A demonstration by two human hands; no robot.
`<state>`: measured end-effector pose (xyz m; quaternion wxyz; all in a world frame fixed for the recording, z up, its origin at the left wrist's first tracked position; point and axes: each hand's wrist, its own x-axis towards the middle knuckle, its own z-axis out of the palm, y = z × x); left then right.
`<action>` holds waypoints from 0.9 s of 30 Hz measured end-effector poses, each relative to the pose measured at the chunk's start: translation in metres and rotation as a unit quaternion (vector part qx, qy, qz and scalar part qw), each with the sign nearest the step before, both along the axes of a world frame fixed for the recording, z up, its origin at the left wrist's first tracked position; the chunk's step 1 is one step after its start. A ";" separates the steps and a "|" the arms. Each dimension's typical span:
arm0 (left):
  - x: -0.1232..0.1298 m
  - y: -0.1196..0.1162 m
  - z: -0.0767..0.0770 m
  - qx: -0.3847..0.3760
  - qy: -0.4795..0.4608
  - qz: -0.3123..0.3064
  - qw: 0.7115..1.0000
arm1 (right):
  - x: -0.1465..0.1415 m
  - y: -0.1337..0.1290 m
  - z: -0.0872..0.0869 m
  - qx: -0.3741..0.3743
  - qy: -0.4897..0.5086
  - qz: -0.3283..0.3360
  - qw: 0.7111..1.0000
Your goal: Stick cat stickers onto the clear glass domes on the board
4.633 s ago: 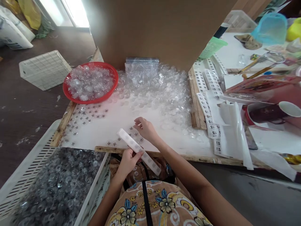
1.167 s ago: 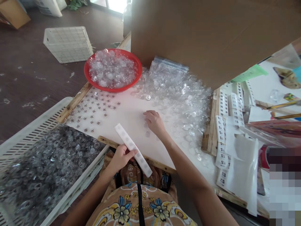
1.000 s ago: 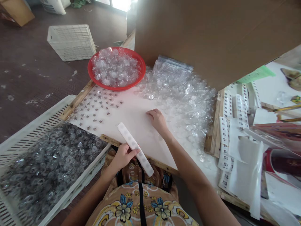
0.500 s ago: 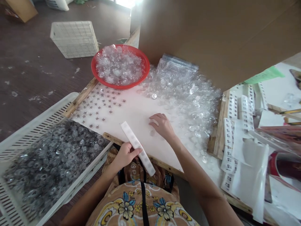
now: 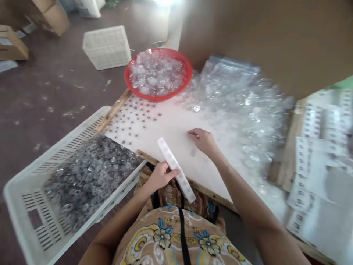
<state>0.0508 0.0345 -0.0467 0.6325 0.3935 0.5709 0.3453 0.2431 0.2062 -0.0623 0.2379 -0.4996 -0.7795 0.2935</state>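
Note:
My left hand (image 5: 163, 176) grips a white strip (image 5: 176, 169) with faint round spots, thumb on top, at the table's near edge. Over the white tabletop (image 5: 171, 125) hangs my right hand (image 5: 202, 140), its fingers drawn together in a pinch; whatever they hold, if anything, is too small to make out. Small dark printed pieces (image 5: 131, 123) lie in rows at the tabletop's left. To the right of my right hand spreads a heap of clear round discs (image 5: 256, 117).
A red basin (image 5: 189, 73) of clear pieces stands at the back. A white crate (image 5: 16, 187) of dark-printed clear pieces is at the left. Plastic bags (image 5: 231, 71) lie on the heap. Printed strips (image 5: 302, 158) lie at the right, and a white basket (image 5: 107, 48) on the floor.
The view has swung left, so things appear further right. The fingers of my right hand have come closer together. My left hand keeps its hold on the strip.

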 end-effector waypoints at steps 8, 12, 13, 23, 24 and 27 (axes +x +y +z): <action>-0.001 0.007 0.008 -0.006 -0.024 -0.007 1.000 | 0.018 -0.038 0.011 0.011 -0.066 0.051 0.996; -0.001 0.007 0.009 -0.004 -0.018 -0.008 1.000 | 0.012 -0.063 0.001 0.040 -0.105 0.081 0.990; -0.001 0.007 0.009 -0.002 -0.017 -0.009 1.000 | 0.009 -0.065 0.000 0.044 -0.103 0.080 0.991; -0.002 0.007 0.005 0.008 -0.017 -0.008 1.000 | 0.008 -0.077 -0.004 0.118 -0.124 0.085 0.982; -0.002 0.007 0.005 0.009 -0.017 -0.008 1.000 | 0.008 -0.080 -0.004 0.118 -0.117 0.086 0.982; -0.002 0.007 0.004 0.010 -0.019 -0.008 1.000 | 0.005 -0.084 -0.005 0.118 -0.092 0.088 0.985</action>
